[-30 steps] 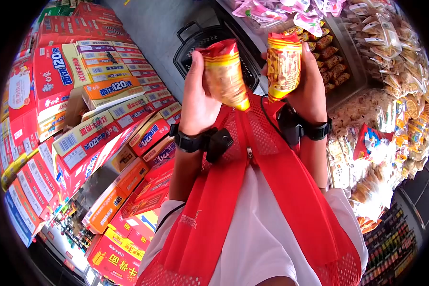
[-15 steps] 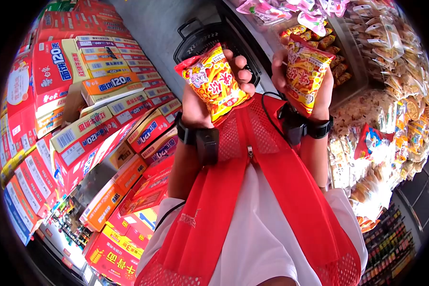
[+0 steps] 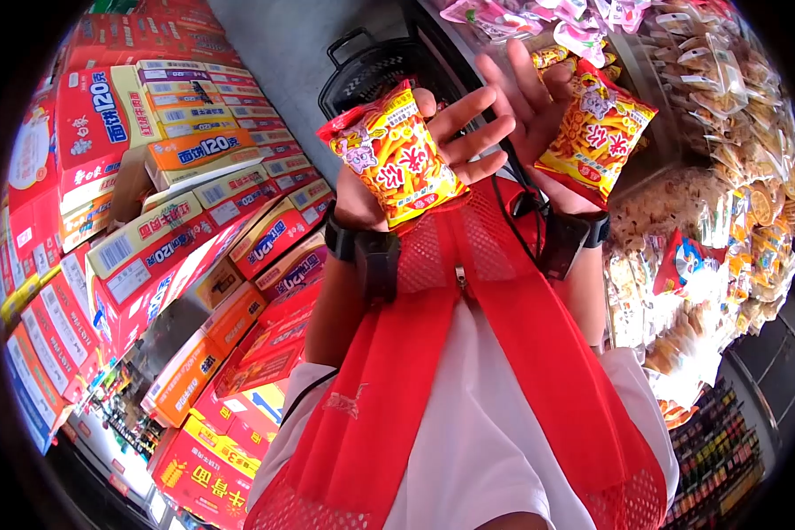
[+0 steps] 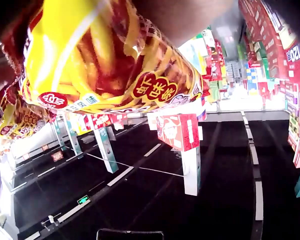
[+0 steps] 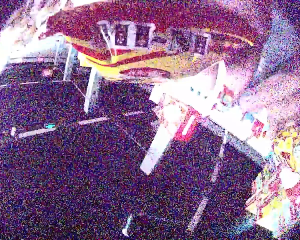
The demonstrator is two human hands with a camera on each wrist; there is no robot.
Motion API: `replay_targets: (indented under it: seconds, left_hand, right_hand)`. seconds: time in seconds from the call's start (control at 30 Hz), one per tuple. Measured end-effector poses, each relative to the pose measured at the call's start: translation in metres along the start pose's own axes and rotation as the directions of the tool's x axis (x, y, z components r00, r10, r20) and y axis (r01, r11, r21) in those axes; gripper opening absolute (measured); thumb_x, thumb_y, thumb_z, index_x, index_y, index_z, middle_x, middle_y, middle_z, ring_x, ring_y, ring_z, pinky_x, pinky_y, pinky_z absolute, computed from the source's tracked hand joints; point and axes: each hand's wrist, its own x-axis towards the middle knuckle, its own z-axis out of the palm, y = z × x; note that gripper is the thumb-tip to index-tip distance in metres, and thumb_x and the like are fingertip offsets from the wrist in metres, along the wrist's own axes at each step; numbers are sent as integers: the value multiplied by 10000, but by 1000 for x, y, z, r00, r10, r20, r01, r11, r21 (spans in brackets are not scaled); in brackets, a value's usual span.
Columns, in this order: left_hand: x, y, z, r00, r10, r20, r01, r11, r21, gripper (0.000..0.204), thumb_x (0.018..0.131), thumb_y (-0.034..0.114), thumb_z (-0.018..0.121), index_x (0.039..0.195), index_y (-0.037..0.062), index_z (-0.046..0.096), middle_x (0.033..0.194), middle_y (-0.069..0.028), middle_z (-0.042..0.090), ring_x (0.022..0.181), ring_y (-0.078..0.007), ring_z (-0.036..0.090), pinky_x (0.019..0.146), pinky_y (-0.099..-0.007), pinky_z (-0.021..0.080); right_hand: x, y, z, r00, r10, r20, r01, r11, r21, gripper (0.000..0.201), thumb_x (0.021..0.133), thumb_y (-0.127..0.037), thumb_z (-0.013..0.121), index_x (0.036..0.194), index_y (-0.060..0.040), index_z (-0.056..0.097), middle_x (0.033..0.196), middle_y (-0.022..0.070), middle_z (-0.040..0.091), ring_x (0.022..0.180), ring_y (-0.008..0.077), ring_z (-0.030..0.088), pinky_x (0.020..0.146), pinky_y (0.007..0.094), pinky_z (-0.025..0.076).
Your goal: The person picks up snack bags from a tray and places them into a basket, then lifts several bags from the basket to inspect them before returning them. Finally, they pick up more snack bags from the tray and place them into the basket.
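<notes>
A red-and-yellow snack packet lies face up across my left palm, its front tilted towards the head camera. The fingers of my left hand stretch out straight past the packet's right edge. My right hand is turned palm up beside it, fingers spread and slightly bent. On its outer side rests a matching packet. Both thumbs are largely hidden by the packets. In the left wrist view the left packet fills the upper part. A noisy right wrist view shows the right packet's underside.
Stacked noodle cartons rise on the left. A black basket sits on the floor ahead. Bagged snacks cover the right-hand display, beside a bin of small packets. A red vest covers the wearer's front.
Both packets have turned from edge-on to face up. The fingers of both hands have straightened and spread, and the right packet has shifted to the right.
</notes>
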Motion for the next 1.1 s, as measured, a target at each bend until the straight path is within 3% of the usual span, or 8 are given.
replay_targets:
  seconds: [0.37, 0.7, 1.1]
  left_hand:
    - [0, 0, -3, 996, 5, 90, -13, 995, 94, 359, 939, 405, 418, 1136, 144, 564, 1454, -155, 284, 1344, -417, 213, 1082, -566, 186]
    - [2, 2, -3, 999, 3, 52, -6, 998, 68, 368, 938, 413, 409, 1140, 145, 561, 1458, -156, 274, 1347, -416, 207, 1092, -562, 165]
    - [2, 2, 1, 1000, 13, -9, -13, 999, 39, 348, 938, 404, 415, 1095, 130, 561, 1468, -166, 247, 1358, -394, 197, 1093, -566, 149]
  right_hand:
    - [1, 1, -6, 998, 17, 58, -16, 1000, -20, 306, 942, -351, 425, 1013, -114, 605, 1457, 148, 276, 1365, 371, 179, 1078, 437, 319]
    - [2, 0, -8, 998, -5, 58, 13, 992, -128, 321, 924, -405, 446, 1089, -182, 607, 1445, 108, 321, 1358, 364, 212, 1074, 424, 317]
    - [0, 0, -12, 1000, -10, 0, 10, 998, -60, 301, 919, -405, 454, 1051, -185, 610, 1434, 89, 348, 1349, 350, 248, 1073, 437, 306]
